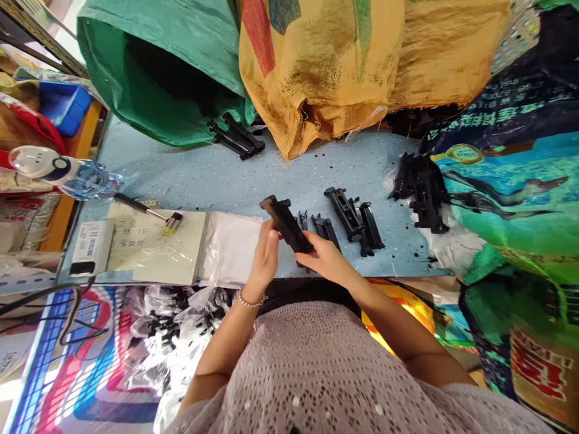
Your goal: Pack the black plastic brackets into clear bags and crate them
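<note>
A long black plastic part [287,224] is held tilted above the near edge of the blue speckled table [181,166]. My right hand [325,258] grips its lower end between thumb and fingers. At its left side is my left hand [266,252], with fingers pressed together against the part; a beaded bracelet circles that wrist. Just beyond and right of my hands lie several similar black parts [346,212], some partly hidden behind the held one. What the part is for cannot be made out.
More black parts lie by the green sack [158,72] and in a pile [423,190] at the right. A yellow woven sack [325,72] hangs over the far side. Left are a bottle [88,179], a brush-like tool [149,211], a cardboard sheet [156,247] and a white box [90,247]. Bagged parts [167,337] fill a basket below.
</note>
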A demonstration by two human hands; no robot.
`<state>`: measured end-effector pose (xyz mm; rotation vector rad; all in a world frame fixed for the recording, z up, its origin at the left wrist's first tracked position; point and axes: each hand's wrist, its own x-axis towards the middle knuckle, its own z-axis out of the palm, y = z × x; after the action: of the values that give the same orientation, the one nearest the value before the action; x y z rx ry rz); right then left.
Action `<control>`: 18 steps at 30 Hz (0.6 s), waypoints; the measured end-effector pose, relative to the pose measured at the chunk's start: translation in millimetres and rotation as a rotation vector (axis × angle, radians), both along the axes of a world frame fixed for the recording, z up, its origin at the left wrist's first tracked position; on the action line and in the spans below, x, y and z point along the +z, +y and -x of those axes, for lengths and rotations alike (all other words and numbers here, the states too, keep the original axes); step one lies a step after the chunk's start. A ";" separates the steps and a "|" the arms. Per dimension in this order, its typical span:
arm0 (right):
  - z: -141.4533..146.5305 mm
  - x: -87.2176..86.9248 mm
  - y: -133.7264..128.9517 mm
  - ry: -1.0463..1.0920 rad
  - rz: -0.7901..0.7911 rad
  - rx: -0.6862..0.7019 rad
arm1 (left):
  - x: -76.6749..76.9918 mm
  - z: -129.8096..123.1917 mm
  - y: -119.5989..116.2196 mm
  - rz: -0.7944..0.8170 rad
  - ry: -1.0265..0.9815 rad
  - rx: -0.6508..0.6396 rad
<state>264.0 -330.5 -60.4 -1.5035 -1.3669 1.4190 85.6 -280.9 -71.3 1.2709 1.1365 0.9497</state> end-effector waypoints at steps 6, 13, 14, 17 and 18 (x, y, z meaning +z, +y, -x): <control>-7.6 -15.5 1.8 0.457 0.225 -0.137 | -31.3 68.5 3.3 -0.269 0.713 0.118; 26.7 -4.6 12.3 0.685 0.307 -0.031 | -33.4 100.5 12.8 0.129 0.189 0.220; 33.4 -4.6 15.1 0.747 0.335 -0.007 | -31.8 101.4 11.9 0.146 0.122 0.244; 58.7 -10.7 26.3 0.902 0.409 0.067 | -28.6 99.7 6.3 0.117 0.065 0.272; 67.5 -14.6 30.6 0.928 0.422 0.079 | -27.6 99.3 4.1 0.094 0.082 0.277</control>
<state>196.5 -299.9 -75.0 -0.7810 -0.5688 2.1571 -13.6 -276.8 -99.0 1.1030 1.4306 1.0410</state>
